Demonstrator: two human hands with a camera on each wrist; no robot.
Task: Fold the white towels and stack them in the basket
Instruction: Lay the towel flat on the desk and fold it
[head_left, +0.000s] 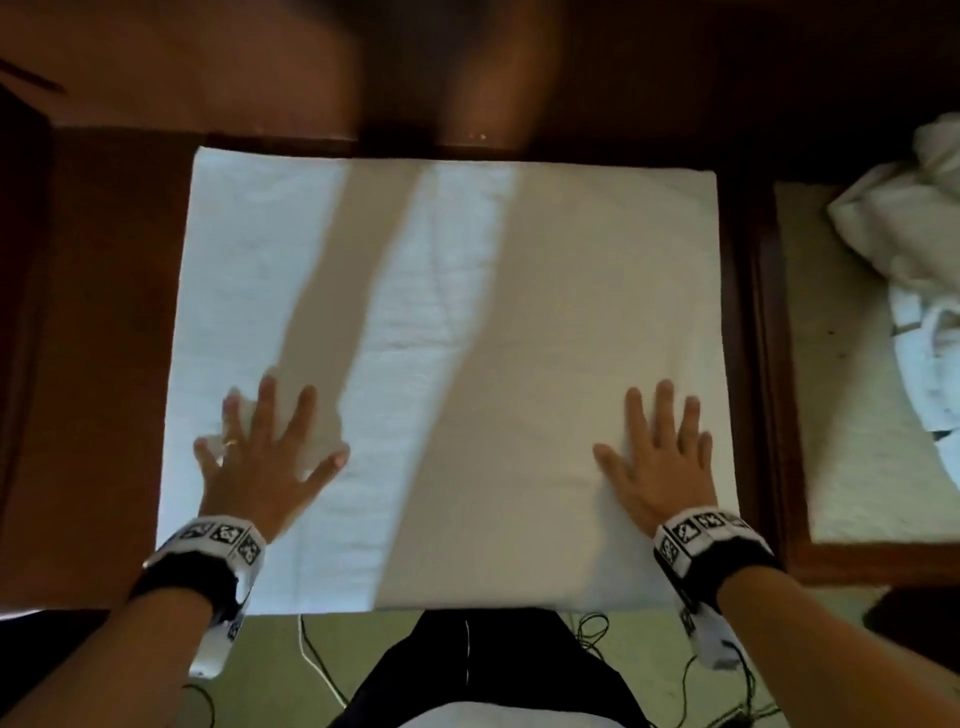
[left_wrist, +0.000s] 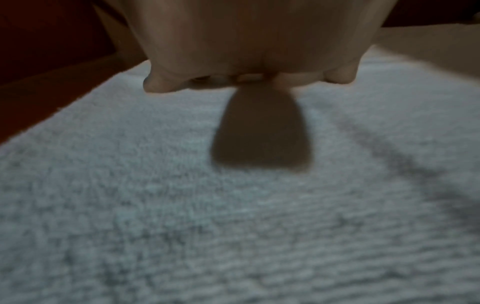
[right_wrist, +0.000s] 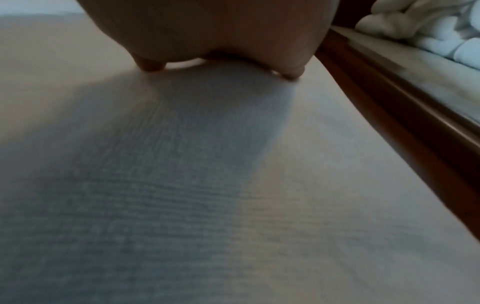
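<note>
Towel: spread flat to the table's near edge.
Hands: left hand and right hand pressed flat, fingers splayed, nothing grasped.
Risk: uneven smoothing could skew the next fold.

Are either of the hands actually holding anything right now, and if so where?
Nothing is held. The left hand and right hand both lie flat, fingers spread, on the near part of the white towel.

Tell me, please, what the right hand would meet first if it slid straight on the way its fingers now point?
Likely nothing but more towel: the right hand lies flat on the white towel, fingers pointing at its far edge, with bare cloth ahead, then probably the dark wooden table.
</note>
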